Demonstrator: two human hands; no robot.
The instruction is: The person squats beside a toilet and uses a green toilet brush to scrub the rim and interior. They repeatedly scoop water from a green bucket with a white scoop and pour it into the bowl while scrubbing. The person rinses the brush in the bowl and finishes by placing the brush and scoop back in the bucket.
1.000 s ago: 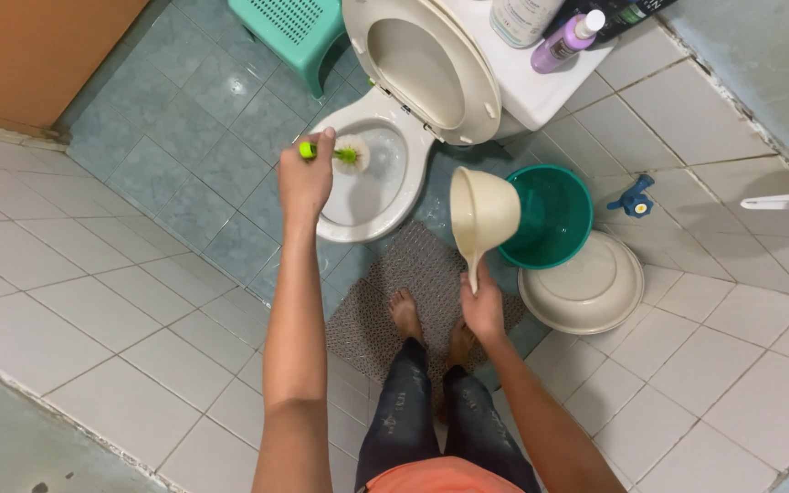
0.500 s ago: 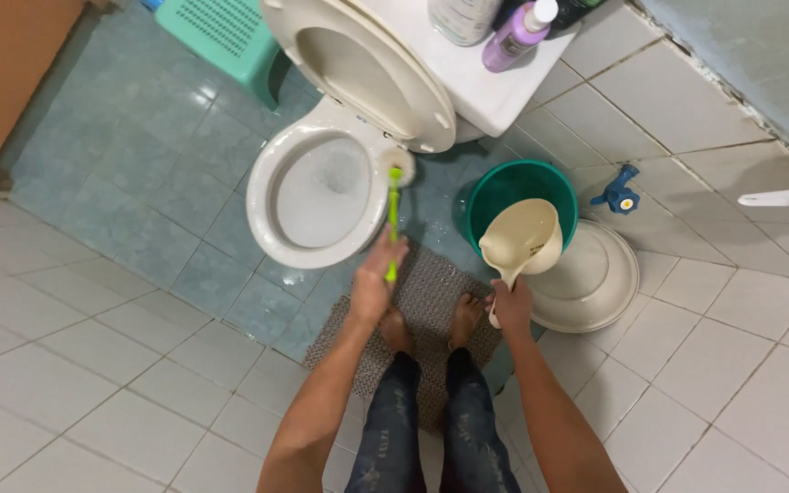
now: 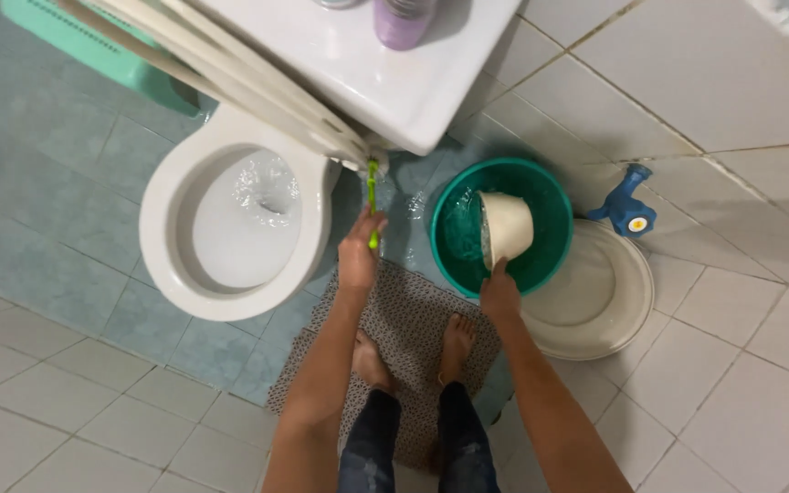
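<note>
The left hand (image 3: 358,258) grips the green handle of the toilet brush (image 3: 373,203), fingers closed around it. The brush points toward 12 o'clock, its head tucked under the raised seat beside the toilet bowl (image 3: 164,265). The right hand (image 3: 499,294) holds the cream dipper (image 3: 507,227) by its handle, fingers wrapped; the dipper is tilted inside the green bucket (image 3: 541,187). A cream basin (image 3: 609,301) lies at 3 o'clock of the bucket, touching it. Both bare feet stand on the grey mat (image 3: 408,319).
</note>
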